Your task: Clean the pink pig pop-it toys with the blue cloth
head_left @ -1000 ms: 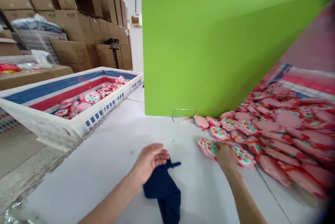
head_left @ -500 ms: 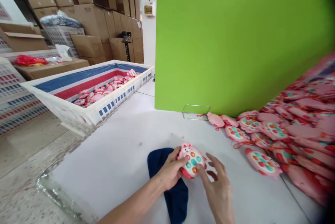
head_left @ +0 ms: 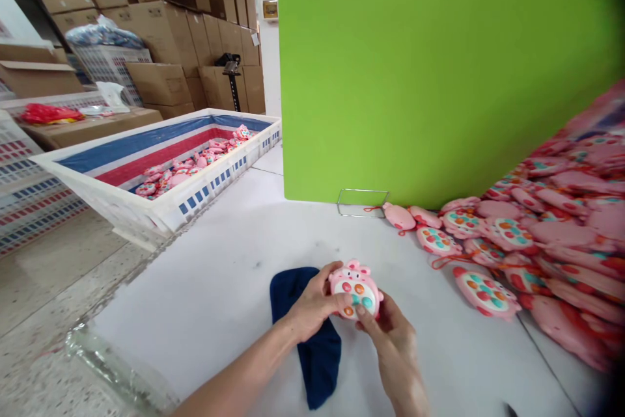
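Note:
A pink animal-shaped toy (head_left: 356,288) with a white face panel and coloured round buttons is held above the table, its ears pointing away from me. My left hand (head_left: 317,303) grips its left side, thumb across the lower front. On the opposite side my right hand (head_left: 390,339) closes round the lower right edge, its thumb on the front near the buttons. The fingers behind the toy are partly hidden. Beneath my left hand and forearm lies a dark blue cloth (head_left: 319,365) on the white table (head_left: 209,313).
Many similar pink toys (head_left: 551,235) are heaped along the right. A green panel (head_left: 415,79) stands behind, with a wire frame (head_left: 362,202) at its foot. A white basket (head_left: 161,209) with more toys is at left. Cardboard boxes (head_left: 166,40) are stacked beyond.
My right hand has closed in on the toy; its fingers were apart before. The toy has turned more upright and now sits between both hands. The view has shifted slightly.

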The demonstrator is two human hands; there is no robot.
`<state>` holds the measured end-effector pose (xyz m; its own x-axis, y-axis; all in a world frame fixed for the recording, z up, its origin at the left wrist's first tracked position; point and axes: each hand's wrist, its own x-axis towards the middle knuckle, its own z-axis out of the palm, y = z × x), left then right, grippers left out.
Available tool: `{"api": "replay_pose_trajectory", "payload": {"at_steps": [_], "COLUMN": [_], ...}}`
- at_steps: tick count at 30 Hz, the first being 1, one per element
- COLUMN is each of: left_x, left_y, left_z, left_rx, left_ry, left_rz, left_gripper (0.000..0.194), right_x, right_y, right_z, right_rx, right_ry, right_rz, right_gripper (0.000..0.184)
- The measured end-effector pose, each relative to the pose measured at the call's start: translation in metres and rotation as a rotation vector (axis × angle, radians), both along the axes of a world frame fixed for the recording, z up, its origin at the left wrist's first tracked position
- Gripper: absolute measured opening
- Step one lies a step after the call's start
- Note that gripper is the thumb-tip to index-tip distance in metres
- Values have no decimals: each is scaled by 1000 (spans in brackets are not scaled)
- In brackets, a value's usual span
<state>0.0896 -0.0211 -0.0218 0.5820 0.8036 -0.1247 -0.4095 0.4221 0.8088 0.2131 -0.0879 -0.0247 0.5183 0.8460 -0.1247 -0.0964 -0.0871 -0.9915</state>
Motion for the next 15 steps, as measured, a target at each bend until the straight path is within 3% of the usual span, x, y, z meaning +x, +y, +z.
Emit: {"api": "replay_pose_trajectory", "payload": {"at_steps": [3,8,13,15], "left_x": [-1,-2,-4,-4], "left_y": [-2,-1,0,-2], "left_z": [-3,-4,-1,4], "left_rx": [77,80,81,99], "left_ry": [84,94,81,120], "left_rz": [21,9,-22,-70], "left_gripper": [67,65,60,67], "right_x": [-6,-6,-1,0], "right_y": [1,1,0,-1], "right_z": [0,2,-2,-3], "right_rx": [-6,-12,20,22], "right_ry": [-30,-69,32,83], "right_rz": [-29,41,74,63], "right_gripper": [55,48,52,49]}}
